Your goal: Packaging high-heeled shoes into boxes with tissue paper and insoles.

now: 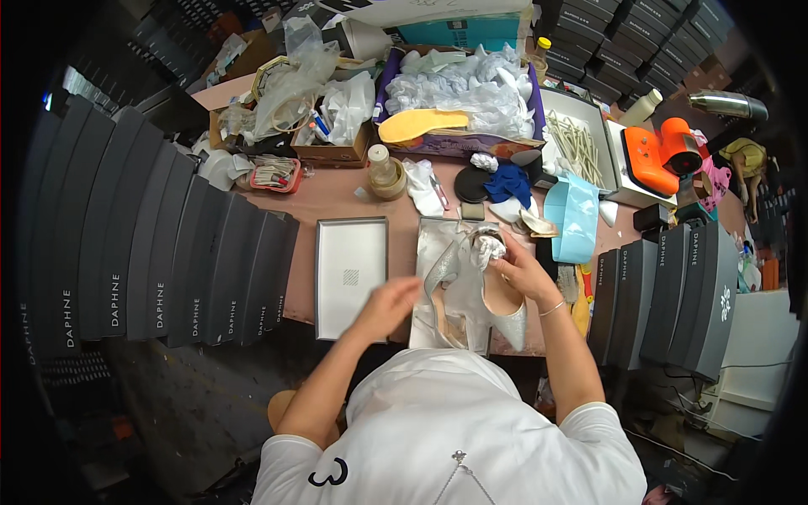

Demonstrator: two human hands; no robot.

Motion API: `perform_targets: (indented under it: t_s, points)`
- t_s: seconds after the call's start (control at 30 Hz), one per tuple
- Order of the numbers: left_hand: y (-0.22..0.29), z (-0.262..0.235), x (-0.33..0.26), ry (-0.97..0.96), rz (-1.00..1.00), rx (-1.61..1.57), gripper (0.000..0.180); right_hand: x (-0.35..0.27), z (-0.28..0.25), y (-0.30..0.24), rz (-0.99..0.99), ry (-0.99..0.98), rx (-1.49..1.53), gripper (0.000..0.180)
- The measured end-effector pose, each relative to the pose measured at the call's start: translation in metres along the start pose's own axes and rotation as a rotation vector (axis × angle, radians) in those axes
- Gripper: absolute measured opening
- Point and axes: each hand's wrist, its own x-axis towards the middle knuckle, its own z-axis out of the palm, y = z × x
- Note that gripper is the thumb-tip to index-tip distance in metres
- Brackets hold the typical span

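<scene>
My right hand (523, 273) grips a silvery, glittery pointed shoe (512, 326), its toe towards me. Crumpled white tissue paper (488, 250) shows at the shoe's far end, beside my right thumb. A matching shoe (438, 282) lies on white paper in an open shoe box (418, 332) in front of me. At that box's left edge hovers my left hand (394, 305), its fingers smeared by motion. Left of it, a shoe box lid (352, 307) with a white inside and dark rim lies face up on the table.
Stacks of dark grey shoe boxes flank me on the left (139, 244) and right (661, 295). At the back stand a purple carton (539, 109) of crumpled tissue and a white box (581, 105) of pale sticks. A bottle (383, 164), blue cloth (509, 183) and orange device (644, 156) stand nearer.
</scene>
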Motion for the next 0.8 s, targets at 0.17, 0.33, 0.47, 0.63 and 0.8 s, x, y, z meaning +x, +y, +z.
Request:
perform_targets:
  t_s: [0.17,0.33,0.47,0.63,0.8]
  points:
    - [0.073,-0.055,0.073,-0.105,0.048,-0.167,0.056,0.020,0.012,-0.050,0.140,-0.498,-0.426,0.061]
    - [0.050,-0.013,0.083,-0.580,-0.571,-0.630,0.073,0.054,0.076,-0.070,-0.241,-1.002,-0.816,0.049]
    - [-0.002,0.021,0.031,-0.363,-0.673,-1.108,0.074,0.051,0.102,-0.055,-0.110,-1.069,-0.851,0.030]
    - [-0.008,0.028,-0.021,-0.402,-0.625,-1.374,0.079,-0.017,0.107,-0.028,-0.355,-0.597,-0.790,0.038]
    - [-0.010,0.034,-0.024,-0.381,-0.696,-1.301,0.069,-0.050,0.122,-0.037,-0.416,-0.436,-0.536,0.053]
